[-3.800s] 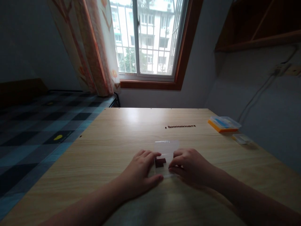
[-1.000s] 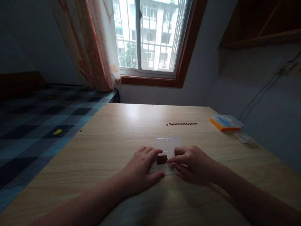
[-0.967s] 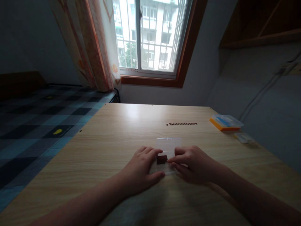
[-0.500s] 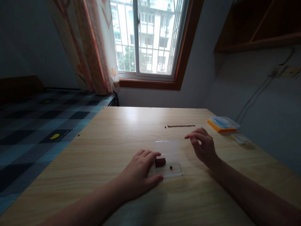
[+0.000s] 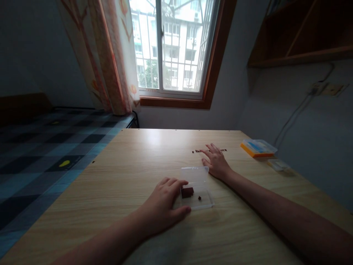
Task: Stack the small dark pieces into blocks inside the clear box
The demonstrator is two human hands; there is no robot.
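My left hand (image 5: 165, 198) rests on the table and grips the left side of a clear plastic box (image 5: 205, 205), thumb at the near edge and fingers at the far one. The box's lid (image 5: 194, 173) lies folded back, away from me. Inside are a stack of small dark brown blocks (image 5: 188, 192) and one loose dark brown cube (image 5: 199, 198). Farther off, my right hand (image 5: 217, 160) reaches over a row of tiny dark pieces (image 5: 196, 151), its fingers apart and covering the row's middle. No piece shows in its fingers.
An orange box with a clear lid (image 5: 257, 148) and a small clear case (image 5: 278, 165) lie at the table's right edge. One dark piece or mark (image 5: 93, 162) is near the left edge. A bed with a checked cover (image 5: 68, 147) stands left of the table (image 5: 132, 165).
My right hand has moved left and away from me, from right of the box to over the row, and its fingers have spread. My left hand stays on the box. The view has shifted slightly.
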